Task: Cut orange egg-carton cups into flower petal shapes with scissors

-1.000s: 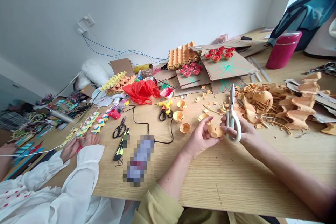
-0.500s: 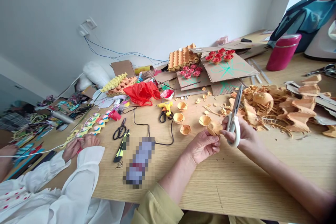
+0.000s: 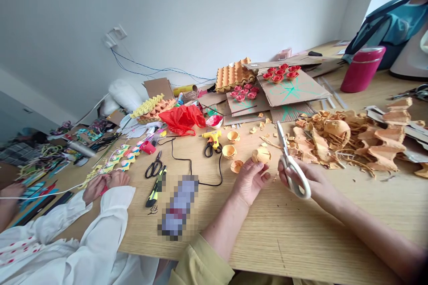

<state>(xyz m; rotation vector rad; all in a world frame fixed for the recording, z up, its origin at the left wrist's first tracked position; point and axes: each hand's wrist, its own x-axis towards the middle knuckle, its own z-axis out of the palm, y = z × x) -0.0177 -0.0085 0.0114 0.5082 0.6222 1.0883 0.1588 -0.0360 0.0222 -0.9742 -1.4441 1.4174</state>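
My left hand (image 3: 250,180) pinches a small orange egg-carton cup (image 3: 261,155) above the wooden table. To its right, my right hand (image 3: 306,178) has its fingers round white-handled scissors (image 3: 290,160), whose blades point up and away from me. The scissors and the cup are apart. Beside my left hand, a few cut cups stand on the table: one at the back (image 3: 233,136), one in the middle (image 3: 229,151) and one nearer (image 3: 237,166), partly hidden by my hand. Past my right hand lies a heap of torn carton pieces (image 3: 334,136).
Left of my arm are a blurred-out object (image 3: 179,207), a cutter (image 3: 155,187), black scissors (image 3: 154,168) and a yellow glue gun (image 3: 211,135). A person's hands (image 3: 105,183) work at far left. Red cups (image 3: 277,78) on cardboard, a red bag (image 3: 183,119) and a pink bottle (image 3: 363,69) stand behind.
My left hand has moved left with the cup, now held upright over where another cup stood. My right hand and the scissors have drawn apart from it, the blades tilting left.
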